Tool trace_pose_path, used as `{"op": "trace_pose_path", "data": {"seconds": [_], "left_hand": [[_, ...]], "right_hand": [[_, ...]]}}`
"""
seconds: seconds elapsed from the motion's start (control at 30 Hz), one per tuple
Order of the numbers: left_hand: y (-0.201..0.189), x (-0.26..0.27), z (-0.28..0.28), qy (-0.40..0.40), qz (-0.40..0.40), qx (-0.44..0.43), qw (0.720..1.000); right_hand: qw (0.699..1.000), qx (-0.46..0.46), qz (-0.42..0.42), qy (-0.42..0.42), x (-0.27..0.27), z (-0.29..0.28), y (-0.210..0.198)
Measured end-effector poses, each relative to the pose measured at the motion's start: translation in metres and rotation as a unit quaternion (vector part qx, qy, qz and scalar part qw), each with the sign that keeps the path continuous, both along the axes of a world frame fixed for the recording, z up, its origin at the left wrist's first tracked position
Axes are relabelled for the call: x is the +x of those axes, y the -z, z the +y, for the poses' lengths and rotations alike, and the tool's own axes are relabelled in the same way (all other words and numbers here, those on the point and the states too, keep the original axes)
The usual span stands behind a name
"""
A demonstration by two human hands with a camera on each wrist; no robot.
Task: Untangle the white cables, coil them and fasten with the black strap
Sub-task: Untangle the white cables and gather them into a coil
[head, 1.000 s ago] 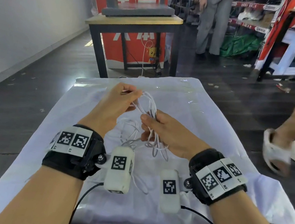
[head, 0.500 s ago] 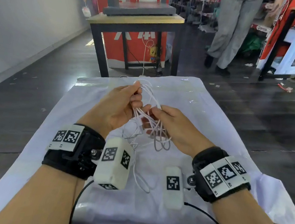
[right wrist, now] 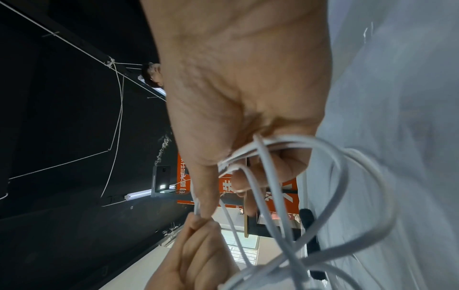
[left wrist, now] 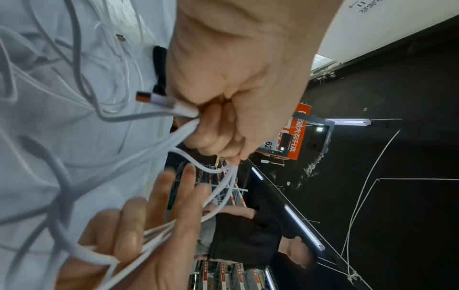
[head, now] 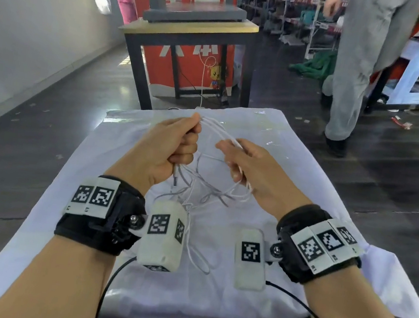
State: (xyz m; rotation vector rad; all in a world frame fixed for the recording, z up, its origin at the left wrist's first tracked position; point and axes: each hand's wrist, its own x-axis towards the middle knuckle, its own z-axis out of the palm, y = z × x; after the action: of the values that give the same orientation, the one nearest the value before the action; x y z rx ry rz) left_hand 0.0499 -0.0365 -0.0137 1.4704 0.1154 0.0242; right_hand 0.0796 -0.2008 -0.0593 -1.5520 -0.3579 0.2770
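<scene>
Left hand [head: 168, 149]: closed in a fist round several strands of the cables [head: 206, 186], raised above the table [head: 277, 295]. The left wrist view shows a plug [left wrist: 159, 100] sticking out of the fist beside the curled fingers, with further strands leaving at the fingertips.

Right hand [head: 253, 171]: fingers partly extended, with loops of cable running across the palm and between the fingers. The right wrist view shows the thumb [right wrist: 203, 188] pressed against strands and a curled finger behind them, so this hand also grips the cables. The two hands are near each other, with a short span of cable between them.

Cables: mostly held in the air; loose loops hang below the hands and trail onto the white cloth [head: 207, 297] covering the table. They remain tangled.

Strap [left wrist: 160, 68]: black, lying on the cloth under the left hand, apart from the cables in hand; hidden in the head view.

Edges and room: the hands work over the middle of the table, well in from its edges. Bare cloth lies to either side and ahead.

Surroundings: a second table [head: 191, 30] stands beyond the far edge, with a red sign behind it. A person in grey trousers [head: 356, 72] stands to the right on the dark floor, well apart from the table. Another person stands far left by the wall.
</scene>
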Motion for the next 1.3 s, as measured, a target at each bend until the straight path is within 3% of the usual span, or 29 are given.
{"op": "trace_pose_path", "data": {"seconds": [0.33,0.6,0.73,0.9,1.1,1.3], "left_hand": [[-0.002,-0.004,-0.007,0.033,-0.026,0.011,0.999],[0.002,0.001,0.005,0.037,0.001,0.077,0.996],[0.0,0.001,0.009,0.056,0.022,0.109,0.992],[0.0,0.001,0.014,0.038,0.017,0.093,0.995],[-0.002,0.0,0.024,0.018,0.014,0.107,0.994],[0.0,0.0,0.025,-0.008,0.019,0.115,0.993]], "right_hand": [[0.994,0.03,0.04,-0.095,-0.007,0.005,0.0],[0.963,0.233,0.13,-0.024,-0.003,0.001,-0.01],[0.986,0.147,0.075,0.026,-0.001,0.0,-0.01],[0.989,0.133,0.064,-0.001,0.0,-0.004,-0.01],[0.998,0.027,0.056,-0.009,0.006,-0.013,-0.009],[0.989,0.089,0.115,0.014,0.001,-0.008,-0.008]]}}
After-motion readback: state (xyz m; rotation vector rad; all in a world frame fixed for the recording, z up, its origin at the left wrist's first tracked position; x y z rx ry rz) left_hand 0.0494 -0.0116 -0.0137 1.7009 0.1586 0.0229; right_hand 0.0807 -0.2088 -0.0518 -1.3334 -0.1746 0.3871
